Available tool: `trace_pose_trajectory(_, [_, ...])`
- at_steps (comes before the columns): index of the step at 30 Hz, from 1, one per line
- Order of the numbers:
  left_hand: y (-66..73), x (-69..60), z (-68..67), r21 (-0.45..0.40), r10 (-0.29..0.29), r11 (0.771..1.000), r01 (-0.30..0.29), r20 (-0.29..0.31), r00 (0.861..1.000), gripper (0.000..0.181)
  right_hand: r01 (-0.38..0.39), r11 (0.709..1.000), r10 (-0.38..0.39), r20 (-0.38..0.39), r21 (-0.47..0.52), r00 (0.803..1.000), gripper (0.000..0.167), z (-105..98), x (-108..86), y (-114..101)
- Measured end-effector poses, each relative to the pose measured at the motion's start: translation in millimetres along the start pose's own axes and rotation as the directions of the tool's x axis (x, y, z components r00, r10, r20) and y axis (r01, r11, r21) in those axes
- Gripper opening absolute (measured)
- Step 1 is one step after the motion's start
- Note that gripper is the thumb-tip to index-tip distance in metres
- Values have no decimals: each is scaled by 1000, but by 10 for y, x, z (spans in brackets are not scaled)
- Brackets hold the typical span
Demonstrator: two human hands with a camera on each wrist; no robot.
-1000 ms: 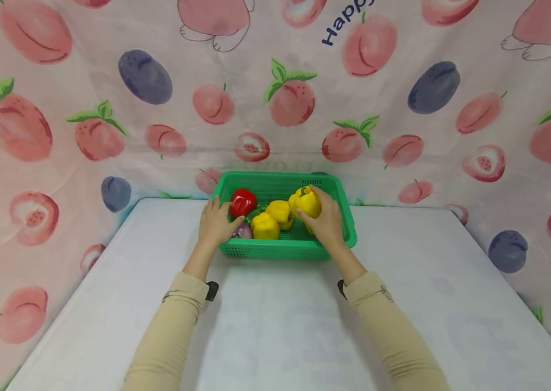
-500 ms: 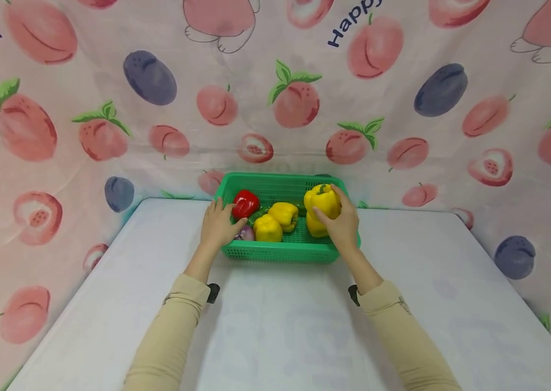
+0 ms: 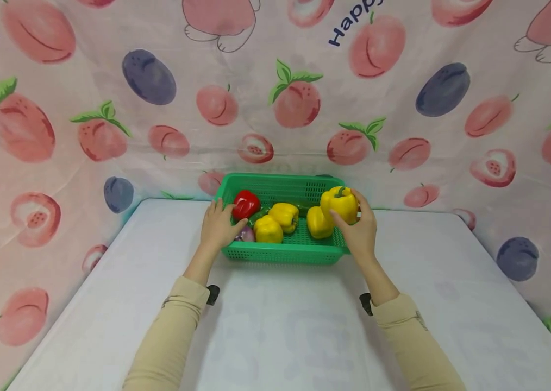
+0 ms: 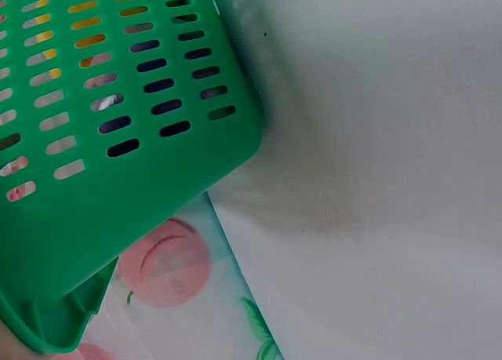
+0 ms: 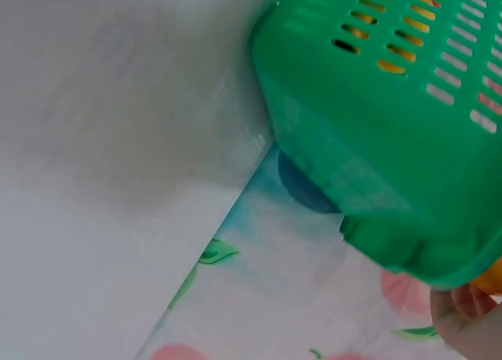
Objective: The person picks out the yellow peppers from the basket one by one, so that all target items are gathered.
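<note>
The right hand (image 3: 361, 232) is pinching a yellow pepper (image 3: 339, 204); the left hand (image 3: 219, 224) is resting, fingers spread. A white table (image 3: 275, 326) is bearing a green basket (image 3: 282, 252), the left hand at its left rim, the held pepper at its right end.

In your right wrist view, the green basket (image 5: 369, 148) fills the upper right, its wall pierced by rows of slots; patches of yellow, white and pinkish red show through them; your right hand (image 5: 463, 325) enters at the lower right corner, partly cut off, its fingers beside a yellow-orange object (image 5: 490, 279) that peeks past the basket's rim; you have a white tabletop (image 5: 118, 140) on the left, its edge running diagonally up to the basket; below that edge lies fruit-printed cloth (image 5: 267, 289), with a dark blue print partly hidden behind the basket.
</note>
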State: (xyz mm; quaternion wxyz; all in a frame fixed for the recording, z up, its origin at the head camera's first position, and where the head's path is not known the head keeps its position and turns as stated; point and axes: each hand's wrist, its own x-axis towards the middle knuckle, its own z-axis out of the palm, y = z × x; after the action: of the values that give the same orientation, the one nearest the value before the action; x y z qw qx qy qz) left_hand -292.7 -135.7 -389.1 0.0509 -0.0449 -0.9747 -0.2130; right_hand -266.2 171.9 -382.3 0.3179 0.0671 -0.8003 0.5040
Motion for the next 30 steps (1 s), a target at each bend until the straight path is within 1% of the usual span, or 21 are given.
trace_pose_trajectory(6, [-2, 1, 1, -8, -1, 1000, 1, 3, 1000, 60, 0, 1000, -1, -47, -13, 999, 61, -108, 47, 57])
trace_pose_trajectory(15, [-8, -12, -3, -22, -3, 1000, 3, 1, 1000, 60, -9, 999, 4, -80, -53, 997, 60, -246, 118, 153])
trace_pose_trajectory(21, [-15, -21, -7, -12, -5, 1000, 5, 10, 1000, 61, -36, 994, 27, -92, -99, 995, 60, -318, 173, 237])
trace_pose_trajectory(26, [-10, -23, -7, -14, -3, 1000, 4, 7, 1000, 61, -27, 989, 14, -90, -145, 996, 60, -371, 232, 344])
trace_pose_trajectory(30, [-6, -23, -8, -17, 0, 1000, 0, 1, 1000, 60, -11, 987, -4, -93, -162, 996, 60, -404, 287, 452])
